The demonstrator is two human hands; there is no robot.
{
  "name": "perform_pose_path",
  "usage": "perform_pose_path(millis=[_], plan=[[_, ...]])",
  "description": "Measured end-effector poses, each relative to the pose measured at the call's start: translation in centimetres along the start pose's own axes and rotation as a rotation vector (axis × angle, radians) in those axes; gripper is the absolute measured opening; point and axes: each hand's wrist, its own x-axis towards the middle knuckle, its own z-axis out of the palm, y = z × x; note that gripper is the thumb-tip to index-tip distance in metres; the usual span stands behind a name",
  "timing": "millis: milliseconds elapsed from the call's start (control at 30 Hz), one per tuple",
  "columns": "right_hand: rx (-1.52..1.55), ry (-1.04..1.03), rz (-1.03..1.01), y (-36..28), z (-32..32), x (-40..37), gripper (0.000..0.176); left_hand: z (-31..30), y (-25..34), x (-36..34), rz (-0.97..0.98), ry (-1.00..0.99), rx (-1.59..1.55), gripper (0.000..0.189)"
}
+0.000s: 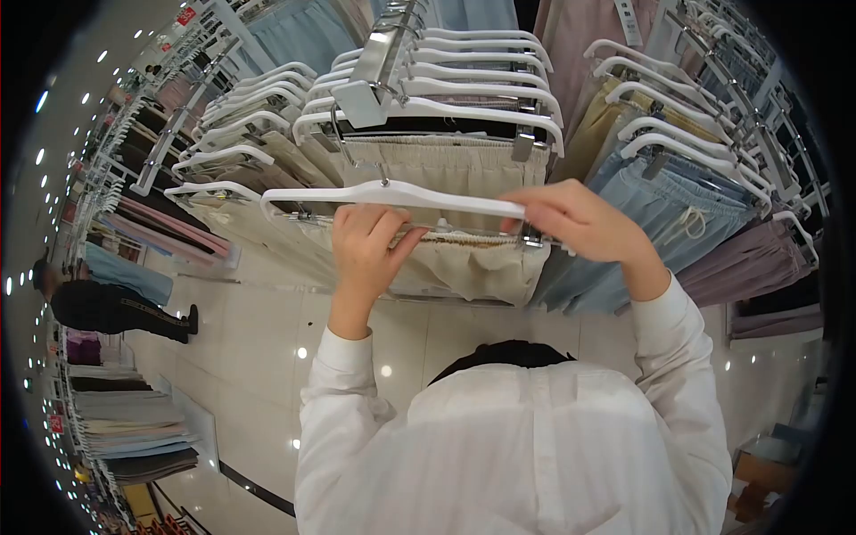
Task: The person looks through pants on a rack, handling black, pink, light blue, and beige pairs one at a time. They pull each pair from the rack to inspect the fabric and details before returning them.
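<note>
A white clip hanger (401, 194) is in front of me, its hook up near the end of the metal display rail (379, 67). Beige trousers (473, 267) with a gathered elastic waistband hang below it. My left hand (370, 236) is closed, with thumb and fingers on the waistband just under the hanger's bar. My right hand (580, 223) is closed around the hanger's right end, beside the metal clip (532, 237). Some of its fingertips are hidden behind the hanger. Directly behind hang more beige trousers (446, 160) on another white hanger.
Light blue trousers (678, 209) and mauve trousers (749, 254) hang at the right. More beige trousers (232, 214) hang at the left. A person in black (116, 308) stands on the tiled floor at far left, near folded clothes (134, 419). Cardboard boxes (762, 473) sit at lower right.
</note>
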Motion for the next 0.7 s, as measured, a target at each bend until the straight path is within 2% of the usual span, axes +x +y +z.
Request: perform_pose_path(millis=[67, 133, 167, 233, 300, 367, 400, 433, 500, 600, 633, 700], plan=[[-0.014, 0.094, -0.071, 1.4, -0.4, 0.1, 0.028, 0.1, 0.0, 0.3, 0.028, -0.021, 0.009, 0.018], [-0.178, 0.559, -0.244, 2.4, -1.3, 0.5, 0.027, 0.3, -0.3, 0.1, 0.029, -0.035, 0.010, 0.018], [-0.180, 0.562, -0.244, 2.6, -1.8, 0.8, 0.027, 0.3, -0.4, 0.1, 0.024, -0.043, 0.015, 0.018], [-0.562, 0.678, -0.277, 3.1, -2.9, 1.7, 0.029, 0.1, -0.1, 0.2, 0.019, -0.041, 0.009, 0.017], [-0.614, 0.688, -0.293, 3.8, -2.9, 2.7, 0.030, -0.1, 0.3, 0.1, 0.011, -0.043, 0.006, 0.017], [-0.369, 0.483, -0.015, 4.1, -2.7, 3.4, 0.029, -0.3, 0.6, 0.0, 0.001, -0.050, -0.020, 0.018], [-0.428, 0.499, -0.114, 4.7, -2.5, 3.9, 0.027, -0.5, 0.7, 0.0, 0.005, -0.052, -0.019, 0.018], [-0.427, 0.500, -0.114, 4.8, -2.6, 3.8, 0.027, -0.7, 0.9, 0.0, 0.011, -0.048, -0.018, 0.019], [-0.346, 0.312, -0.172, 4.6, -2.7, 3.6, 0.022, -1.0, 1.2, -0.4, 0.013, -0.048, -0.014, 0.020], [-0.329, 0.267, -0.215, 3.5, -1.7, 2.1, 0.020, -1.2, 1.3, -0.8, 0.014, -0.021, 0.009, 0.025], [-0.343, 0.225, -0.264, 3.0, -1.6, 1.3, 0.020, -1.2, 1.5, -1.0, -0.047, -0.011, 0.028, 0.027], [-0.269, 0.166, -0.216, 2.3, -1.5, 0.1, 0.023, -0.6, 1.4, -0.8, -0.103, -0.002, 0.042, 0.029]])
